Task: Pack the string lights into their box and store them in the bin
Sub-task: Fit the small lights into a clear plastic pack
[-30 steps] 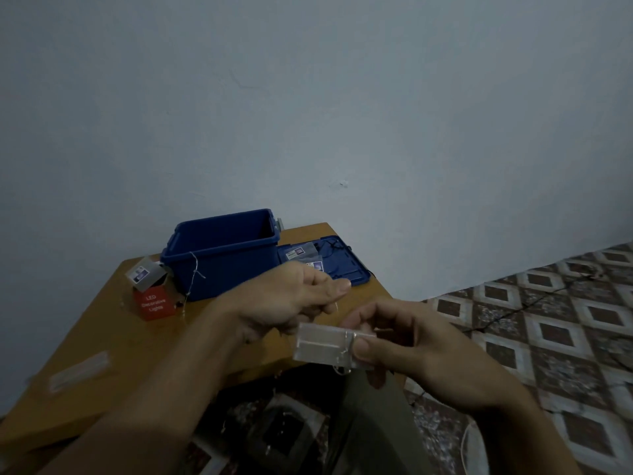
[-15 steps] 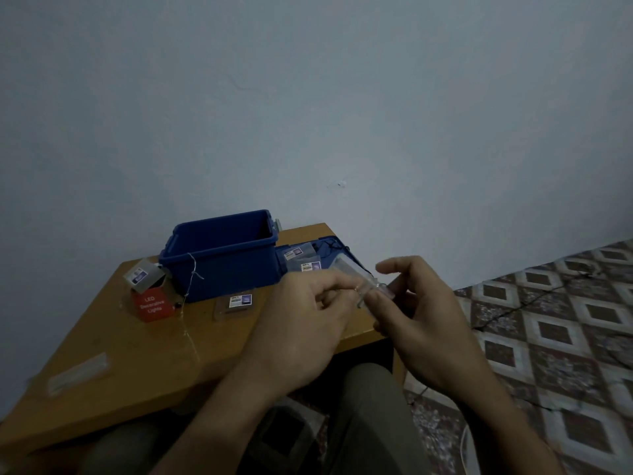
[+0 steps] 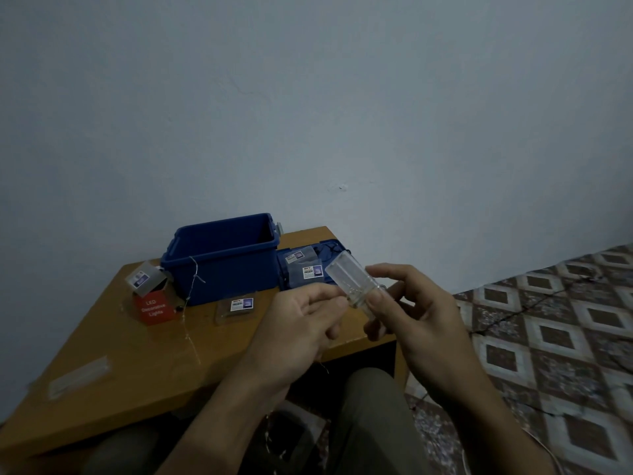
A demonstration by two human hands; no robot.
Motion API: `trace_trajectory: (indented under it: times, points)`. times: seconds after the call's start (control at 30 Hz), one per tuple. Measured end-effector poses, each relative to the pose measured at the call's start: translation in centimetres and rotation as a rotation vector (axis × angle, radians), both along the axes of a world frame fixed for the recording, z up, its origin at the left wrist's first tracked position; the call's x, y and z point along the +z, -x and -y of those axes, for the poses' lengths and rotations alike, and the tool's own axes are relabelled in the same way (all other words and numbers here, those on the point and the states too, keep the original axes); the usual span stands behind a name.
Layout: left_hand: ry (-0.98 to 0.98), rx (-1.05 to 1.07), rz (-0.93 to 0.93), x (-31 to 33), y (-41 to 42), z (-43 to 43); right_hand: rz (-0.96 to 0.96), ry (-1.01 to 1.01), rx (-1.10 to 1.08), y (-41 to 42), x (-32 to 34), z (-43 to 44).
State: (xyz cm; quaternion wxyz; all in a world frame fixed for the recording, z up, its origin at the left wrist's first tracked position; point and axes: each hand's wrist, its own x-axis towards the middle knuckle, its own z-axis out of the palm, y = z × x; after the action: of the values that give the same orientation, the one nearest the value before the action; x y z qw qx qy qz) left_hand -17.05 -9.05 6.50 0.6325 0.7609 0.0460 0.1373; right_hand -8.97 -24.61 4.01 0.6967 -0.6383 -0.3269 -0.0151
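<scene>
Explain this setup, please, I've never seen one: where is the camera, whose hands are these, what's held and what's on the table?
No machine here: a person works with bare hands. Every picture comes from one camera worn on their head, looking forward and down, so the arms enter from below. The right hand grips a clear box; the left hand pinches its near end. On the table stand an open blue bin, a blue lid beside it carrying small packets, a red box marked LED Decorative Lights, and one more packet. A thin wire hangs down the bin's front.
</scene>
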Motion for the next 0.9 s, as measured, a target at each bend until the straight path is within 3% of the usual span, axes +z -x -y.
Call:
trace_trajectory:
  times: [0.37, 0.9]
  points:
    - [0.114, -0.022, 0.019, -0.3, -0.2, 0.2, -0.114, -0.087, 0.046, -0.1, -0.1, -0.2]
    - [-0.041, -0.015, -0.098, -0.7, -1.0, -0.8, -0.273, -0.194, 0.12, -0.4, 0.2, -0.1]
